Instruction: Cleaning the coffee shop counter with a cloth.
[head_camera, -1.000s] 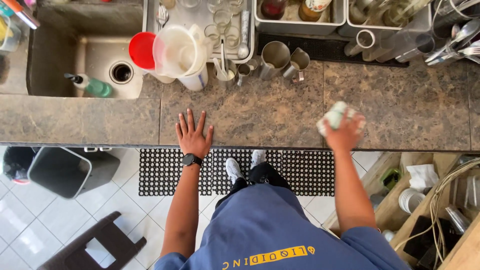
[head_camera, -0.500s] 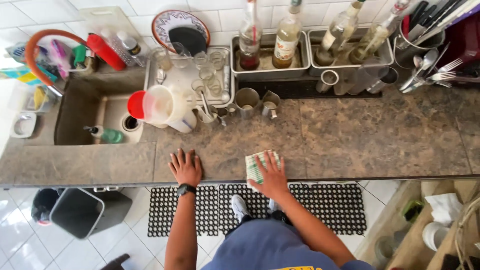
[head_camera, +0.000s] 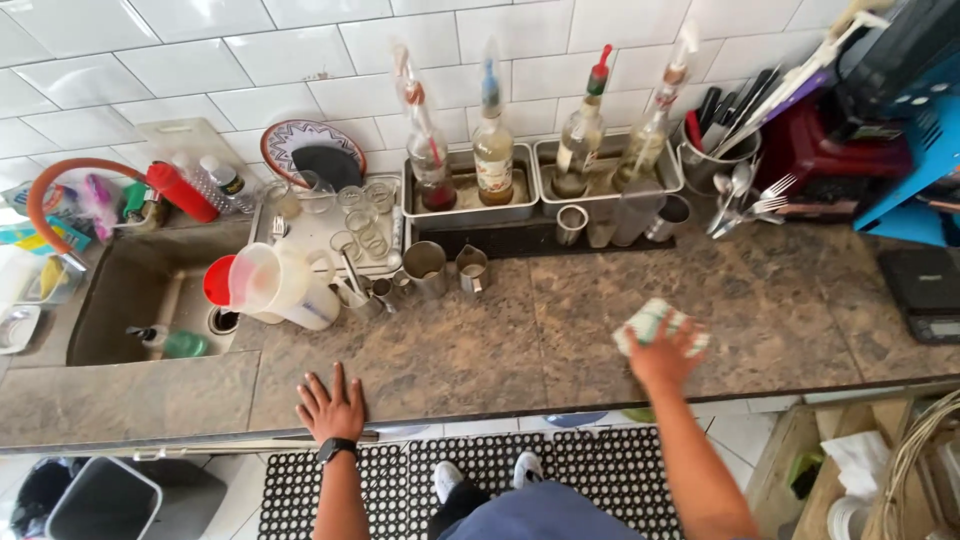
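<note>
Two hands are on the stone counter (head_camera: 480, 350). Her right hand (head_camera: 665, 352) presses down on a folded cloth (head_camera: 650, 322), fingers curled over it, well to the right. Her left hand (head_camera: 330, 405) lies flat and spread near the edge, holding nothing, far from the cloth.

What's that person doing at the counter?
A person stands at a stone counter by a sink. Their right hand presses a folded cloth flat on the countertop, as if wiping it. Their left hand rests flat near the counter's front edge, holding nothing. Bottles, metal cups and a plastic jug stand along the back.
</note>
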